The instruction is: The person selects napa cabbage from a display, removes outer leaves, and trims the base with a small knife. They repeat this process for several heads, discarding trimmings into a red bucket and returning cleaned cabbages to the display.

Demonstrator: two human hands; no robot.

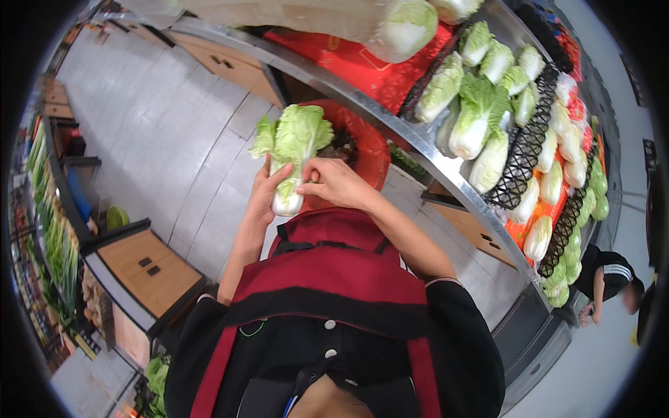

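A leafy napa cabbage [299, 137] is held upright in front of my apron, its white base towards me. My left hand [267, 189] grips it from the left side, thumb across the front. On its right side, my right hand [334, 183] has its thumb and fingertips pinched at the lower leaves; whether a leaf piece is between them is hard to tell. Behind the cabbage and my right hand stands a bin with a red plastic liner [377, 157], with dark scraps inside it.
A metal-edged display counter [418, 143] runs diagonally at the right, bearing more napa cabbages [478, 123] and black mesh dividers [528, 141]. A wooden cabinet [149, 264] and leafy vegetables [55, 245] stand at the left. Another person [606, 274] is at the far right.
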